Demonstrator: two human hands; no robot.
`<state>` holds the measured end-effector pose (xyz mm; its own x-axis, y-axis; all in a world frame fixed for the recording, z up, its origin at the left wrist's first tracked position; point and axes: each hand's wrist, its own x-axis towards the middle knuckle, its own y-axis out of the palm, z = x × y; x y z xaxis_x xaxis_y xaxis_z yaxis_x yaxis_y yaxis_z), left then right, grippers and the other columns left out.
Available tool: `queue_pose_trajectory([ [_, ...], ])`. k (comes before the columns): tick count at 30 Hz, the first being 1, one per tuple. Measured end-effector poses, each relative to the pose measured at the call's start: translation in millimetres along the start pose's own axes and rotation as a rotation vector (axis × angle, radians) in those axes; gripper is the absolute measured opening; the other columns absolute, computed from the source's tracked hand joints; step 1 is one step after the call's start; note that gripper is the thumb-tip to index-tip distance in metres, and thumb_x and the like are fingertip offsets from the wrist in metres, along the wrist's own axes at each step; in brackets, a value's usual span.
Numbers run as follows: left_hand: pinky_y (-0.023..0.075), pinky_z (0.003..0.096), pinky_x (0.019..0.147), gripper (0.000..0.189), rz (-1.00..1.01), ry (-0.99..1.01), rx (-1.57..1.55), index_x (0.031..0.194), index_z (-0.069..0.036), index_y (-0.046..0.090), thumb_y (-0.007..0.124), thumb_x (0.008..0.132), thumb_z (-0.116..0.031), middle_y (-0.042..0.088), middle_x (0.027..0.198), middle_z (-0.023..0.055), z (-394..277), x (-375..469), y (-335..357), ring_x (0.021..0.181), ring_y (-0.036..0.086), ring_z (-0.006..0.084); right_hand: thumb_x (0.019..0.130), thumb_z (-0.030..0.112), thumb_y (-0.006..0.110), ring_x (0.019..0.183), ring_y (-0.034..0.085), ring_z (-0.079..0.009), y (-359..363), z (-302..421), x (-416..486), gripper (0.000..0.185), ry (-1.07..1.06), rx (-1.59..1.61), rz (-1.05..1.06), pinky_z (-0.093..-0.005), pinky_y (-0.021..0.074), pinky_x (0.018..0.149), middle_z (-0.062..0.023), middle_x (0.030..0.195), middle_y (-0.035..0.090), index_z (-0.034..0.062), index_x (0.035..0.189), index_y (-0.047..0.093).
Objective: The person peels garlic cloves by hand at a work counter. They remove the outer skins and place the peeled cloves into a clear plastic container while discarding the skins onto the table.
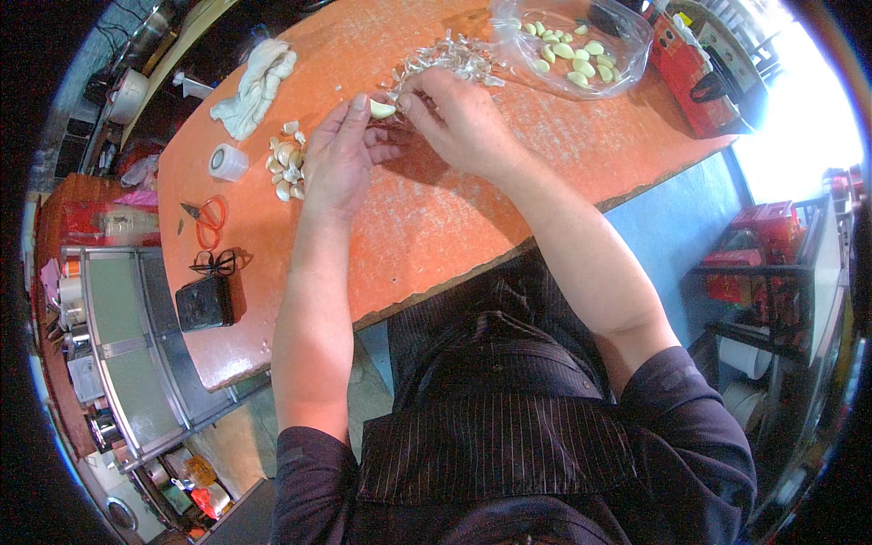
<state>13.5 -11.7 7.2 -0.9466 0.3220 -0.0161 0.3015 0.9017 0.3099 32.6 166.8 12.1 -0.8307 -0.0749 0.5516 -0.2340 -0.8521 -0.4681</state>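
Between thumb and fingers, my left hand [344,146] holds a pale peeled garlic clove [382,109] over the orange tabletop [449,225]. My right hand [460,122] is close against the clove's right side, thumb and forefinger pinched; whether something thin is between them cannot be told. Unpeeled garlic cloves [285,162] lie in a small pile just left of my left hand. Beyond my right hand spreads a heap of papery garlic skins [446,58]. A clear plastic bag [637,51] with peeled garlic cloves [582,66] lies at the upper right.
Along the table's left side are a crumpled white cloth [255,85], a white roll [229,163], orange-handled scissors [210,225] and a black box-shaped object [206,303]. A red box [691,82] stands at the right corner. A black shelf rack [756,271] is at the right.
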Motion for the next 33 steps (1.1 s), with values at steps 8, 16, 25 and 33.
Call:
queue_pose_trajectory([
  [8,0.0564,0.0286,0.069,0.035,-0.019,0.050,0.057,0.118,-0.001,0.061,0.049,0.103,-0.030,0.067,0.098,0.0089,-5,-3,9,0.079,0.065,0.0160,0.089,0.020,0.063,0.077,0.069,-0.0340,2,-5,0,0.017,0.093,-0.052,-0.077,-0.0419,0.0558,0.068,-0.0166,0.085,0.068,0.0037,0.094,0.064],
  [16,0.0561,0.0264,0.070,0.034,-0.091,0.125,0.215,0.115,-0.002,0.065,0.052,0.102,-0.031,0.068,0.100,0.0058,-5,-3,6,0.083,0.066,0.0124,0.087,0.021,0.071,0.076,0.070,-0.0230,0,-5,-2,0.022,0.012,-0.023,0.028,-0.0338,0.0557,0.068,-0.0112,0.087,0.071,0.0080,0.105,0.071],
  [25,0.0558,0.0267,0.075,0.035,-0.055,0.122,0.306,0.115,-0.003,0.066,0.053,0.101,-0.032,0.069,0.103,0.0058,-1,-3,5,0.088,0.066,0.0127,0.088,0.024,0.065,0.074,0.067,-0.0319,4,-10,1,0.019,-0.100,-0.046,0.056,-0.0401,0.0541,0.067,-0.0146,0.082,0.068,0.0060,0.088,0.070],
  [33,0.0553,0.0265,0.074,0.034,-0.071,0.135,0.291,0.112,-0.002,0.067,0.053,0.102,-0.032,0.069,0.101,0.0060,1,-1,4,0.088,0.066,0.0131,0.088,0.023,0.066,0.075,0.067,-0.0336,7,-8,0,0.019,0.007,0.012,0.011,-0.0403,0.0540,0.066,-0.0165,0.082,0.068,0.0038,0.086,0.068],
])
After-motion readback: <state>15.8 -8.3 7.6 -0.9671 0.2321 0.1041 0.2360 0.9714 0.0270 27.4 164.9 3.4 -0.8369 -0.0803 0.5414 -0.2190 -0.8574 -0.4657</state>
